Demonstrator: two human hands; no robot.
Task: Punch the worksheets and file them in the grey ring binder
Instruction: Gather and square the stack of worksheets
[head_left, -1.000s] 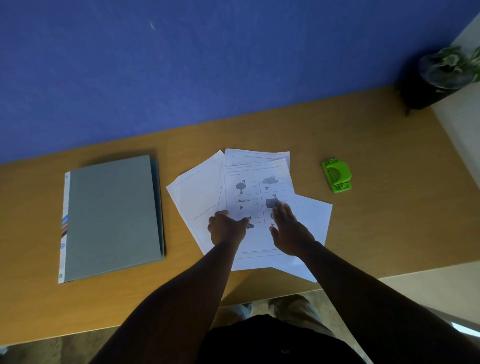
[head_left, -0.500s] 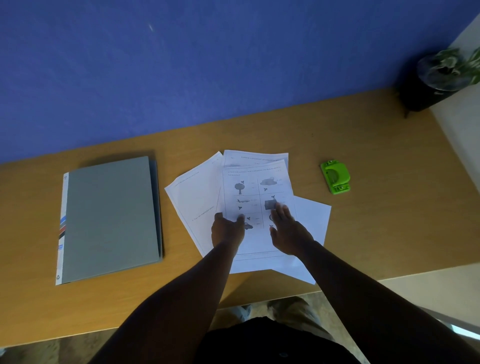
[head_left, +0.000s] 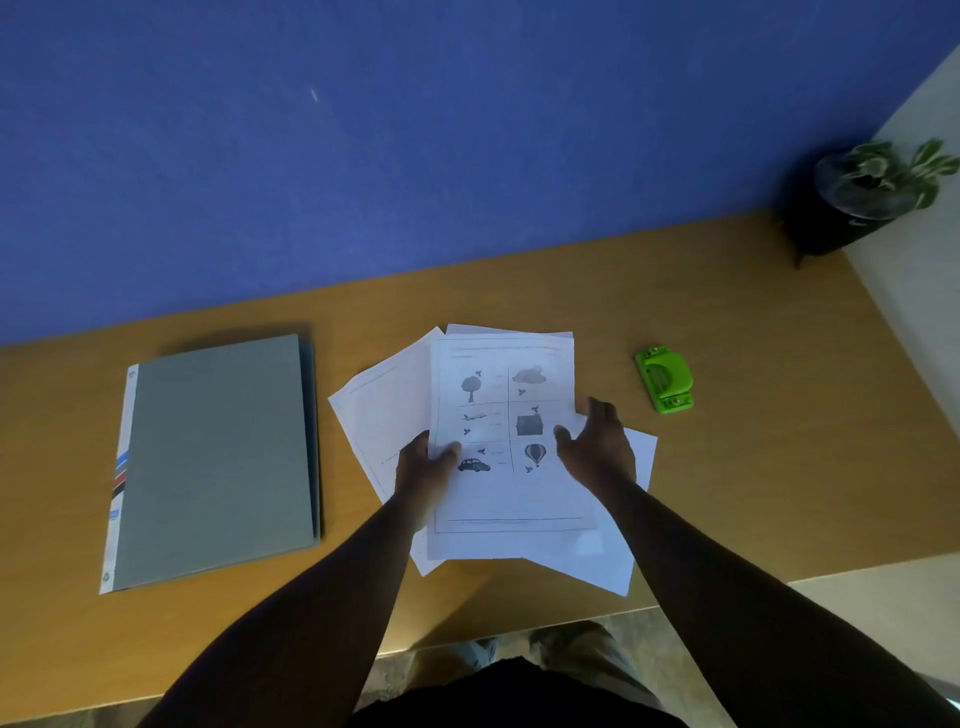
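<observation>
Several white worksheets (head_left: 384, 410) lie fanned out on the wooden desk (head_left: 753, 467). The top worksheet (head_left: 498, 499) shows pictures of a tree, cloud, plane, car and balloon. My left hand (head_left: 423, 467) pinches that top sheet at its left edge, thumb on the paper. My right hand (head_left: 597, 447) is at the sheet's right edge with its fingers spread and relaxed. The grey ring binder (head_left: 218, 457) lies closed to the left of the sheets. A green hole punch (head_left: 666, 379) sits to the right of them.
A dark pot with a leafy plant (head_left: 852, 202) stands at the desk's far right corner. A blue wall (head_left: 415, 145) runs behind the desk. The desk's near edge is just below the sheets, with my legs under it.
My right hand has slid off the pictures to the top sheet's right edge. My left hand now pinches the left edge, and the top sheet has been squared up slightly.
</observation>
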